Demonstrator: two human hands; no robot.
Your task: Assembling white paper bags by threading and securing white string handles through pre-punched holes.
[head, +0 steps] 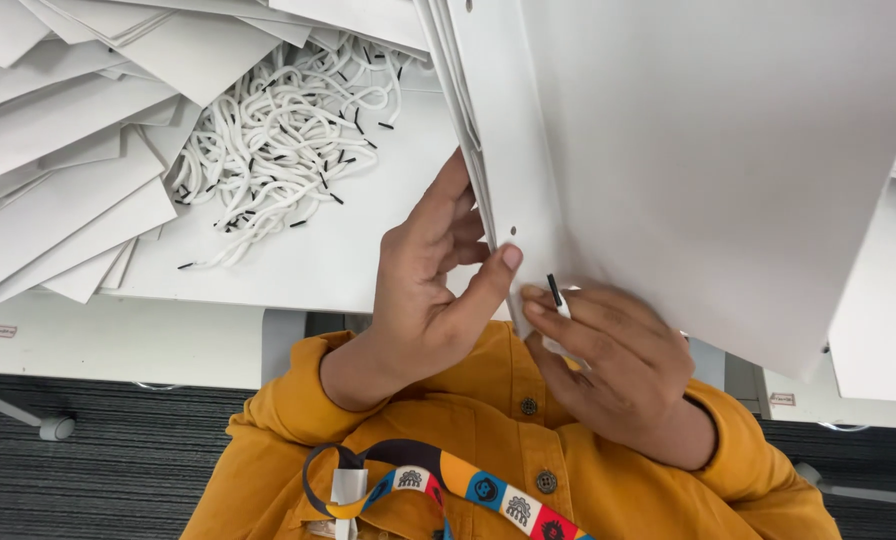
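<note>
A large white paper bag (708, 150) is held up in front of me, its open top edge with a small punched hole facing my hands. My left hand (433, 280) grips that edge, thumb pressed just below the hole and fingers behind the paper. My right hand (608, 360) pinches a white cord with a black tip (556, 292) right beside the bag's edge, close to the left thumb.
A heap of white cords with black tips (278, 130) lies on the white table (308, 260). Several flat white paper bags (58, 150) are stacked at the left. A colourful lanyard (468, 485) hangs over my mustard shirt. Grey carpet lies below.
</note>
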